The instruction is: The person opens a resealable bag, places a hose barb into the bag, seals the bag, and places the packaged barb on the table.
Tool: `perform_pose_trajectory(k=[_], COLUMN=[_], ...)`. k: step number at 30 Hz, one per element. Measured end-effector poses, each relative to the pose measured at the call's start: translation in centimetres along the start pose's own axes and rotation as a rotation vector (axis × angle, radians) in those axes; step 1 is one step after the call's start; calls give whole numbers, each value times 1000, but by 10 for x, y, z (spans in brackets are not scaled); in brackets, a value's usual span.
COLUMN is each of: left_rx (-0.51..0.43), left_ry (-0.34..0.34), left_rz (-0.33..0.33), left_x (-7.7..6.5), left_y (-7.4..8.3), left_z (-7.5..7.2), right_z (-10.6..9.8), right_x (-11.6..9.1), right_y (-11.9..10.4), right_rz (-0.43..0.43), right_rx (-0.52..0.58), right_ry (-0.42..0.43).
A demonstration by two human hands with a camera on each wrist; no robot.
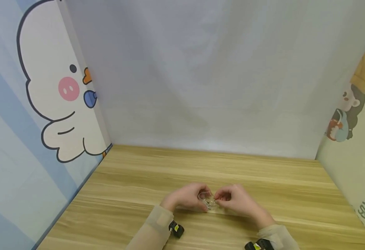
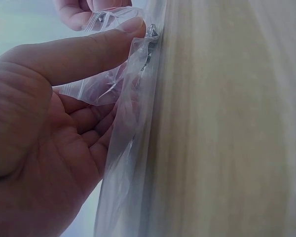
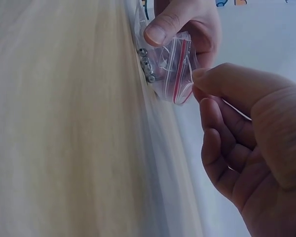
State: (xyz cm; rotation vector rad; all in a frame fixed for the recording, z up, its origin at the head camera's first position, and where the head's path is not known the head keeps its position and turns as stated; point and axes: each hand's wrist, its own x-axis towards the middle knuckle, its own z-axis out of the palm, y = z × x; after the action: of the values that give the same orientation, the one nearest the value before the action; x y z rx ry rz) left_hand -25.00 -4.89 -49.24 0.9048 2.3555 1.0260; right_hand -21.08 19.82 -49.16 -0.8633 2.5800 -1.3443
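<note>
A small clear zip bag (image 3: 180, 74) with a red line along its closure is between the two hands, close over the table. Several small shiny metal pieces (image 3: 147, 68), some nut-like, lie together at its lower end. My left hand (image 1: 187, 197) grips the bag's side between thumb and curled fingers. From the opposite side my right hand (image 1: 237, 199) pinches the closure edge between thumb and forefinger, the other fingers curled beneath. Under the hands, a larger clear plastic sheet or bag (image 2: 121, 173) lies flat on the wood.
The wood-grain table (image 1: 123, 180) reaches back to a pale curtain (image 1: 195, 76). A panel with a cartoon duck (image 1: 45, 45) stands at the left, and a cream panel (image 1: 341, 163) with printed figures at the right. Each wrist carries a small black camera (image 1: 177, 229).
</note>
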Motion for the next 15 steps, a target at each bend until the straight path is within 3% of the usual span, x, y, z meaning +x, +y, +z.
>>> perform_pose_trajectory(k=[15], left_rx=[-13], left_ry=[-4], left_rz=[-2], left_x=[0], left_y=[0], left_z=[0], right_z=[0], right_x=[0], right_y=[4], right_rz=[-23], right_rx=[-6], right_ry=[13])
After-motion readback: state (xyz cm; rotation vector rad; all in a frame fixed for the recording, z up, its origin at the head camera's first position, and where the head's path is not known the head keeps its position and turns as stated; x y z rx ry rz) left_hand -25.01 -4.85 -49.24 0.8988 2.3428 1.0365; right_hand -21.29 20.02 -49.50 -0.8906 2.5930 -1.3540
